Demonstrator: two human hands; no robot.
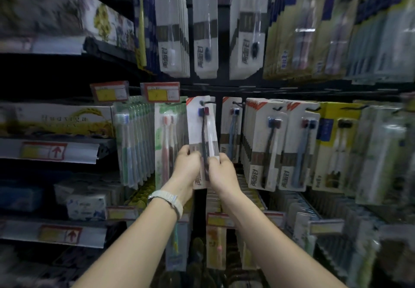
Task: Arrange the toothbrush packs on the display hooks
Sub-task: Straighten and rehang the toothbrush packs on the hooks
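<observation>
- Toothbrush pack [202, 130]: white card, two brushes under a blister, hanging in the middle row of the display between the pink-brush packs [167, 143] on its left and a matching white pack [231, 128] on its right.
- Our left hand [187, 164] is closed on the pack's lower left edge, fingers wrapped round the card; a pale watch strap [170, 200] sits on that wrist.
- Our right hand [222, 170] pinches the lower right edge, thumb over the front of the blister. Both hands grip the same pack, low down.
- We judge the low two-handed hold is for steering: with the bottom controlled, the punched hole at the top can be guided along the hook [207, 102].
- The top of the card appears to be on the hook already, though the frame is dim and smeared there, so we cannot be sure it is fully seated.
- Long axis: close to vertical, with the bottom swung a little to the right, out of line with the neighbouring packs.
- Brush heads point up, handles down; the printed face is turned towards us, like the rest of the row.
- Neighbouring hooks to the right carry thick stacks of packs [260, 143]; ours looks thin, which fits restocking here.
- Yellow price tags [160, 92] sit just above the row on the left.
</observation>
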